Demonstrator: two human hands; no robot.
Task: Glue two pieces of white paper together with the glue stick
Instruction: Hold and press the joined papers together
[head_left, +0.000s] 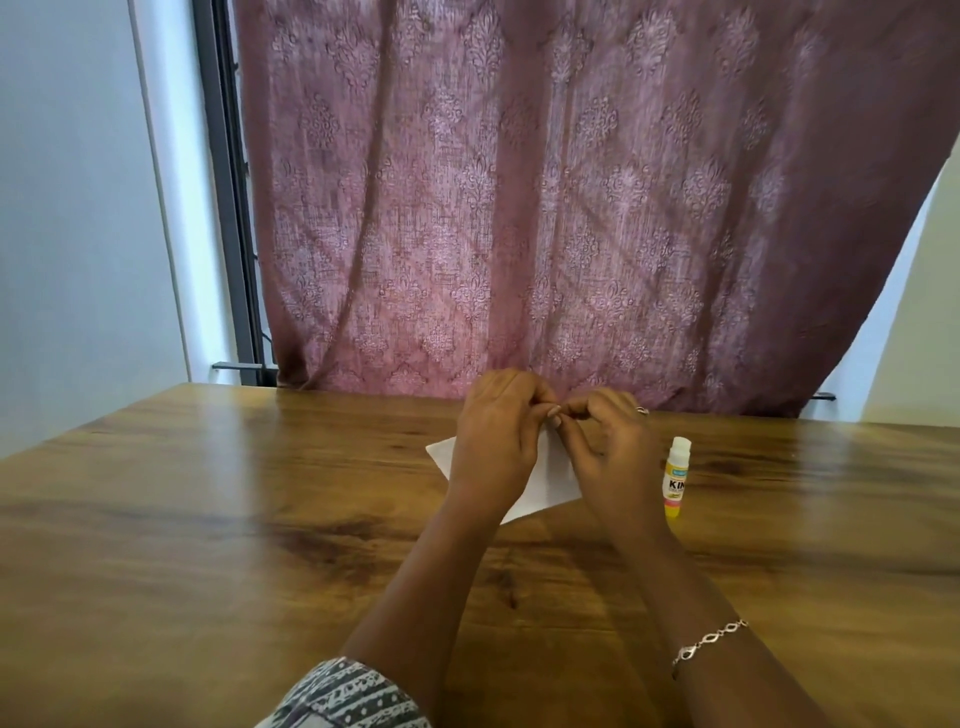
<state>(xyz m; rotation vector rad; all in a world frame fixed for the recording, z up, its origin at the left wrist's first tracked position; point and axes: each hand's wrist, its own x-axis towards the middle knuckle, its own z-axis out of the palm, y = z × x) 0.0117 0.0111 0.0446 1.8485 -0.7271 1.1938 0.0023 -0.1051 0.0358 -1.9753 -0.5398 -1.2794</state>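
White paper (553, 480) lies flat on the wooden table (208, 519), mostly covered by my hands. I cannot tell whether it is one sheet or two stacked. My left hand (493, 436) and my right hand (608, 441) meet at the paper's far corner, fingertips curled together and pinching there. The glue stick (677, 478), white and yellow with its cap on, stands upright on the table just right of my right hand, apart from it.
A dusky pink patterned curtain (571, 208) hangs behind the table's far edge. A dark window frame (228, 182) and a pale wall stand at the left. I wear a bracelet (709, 640) on the right wrist.
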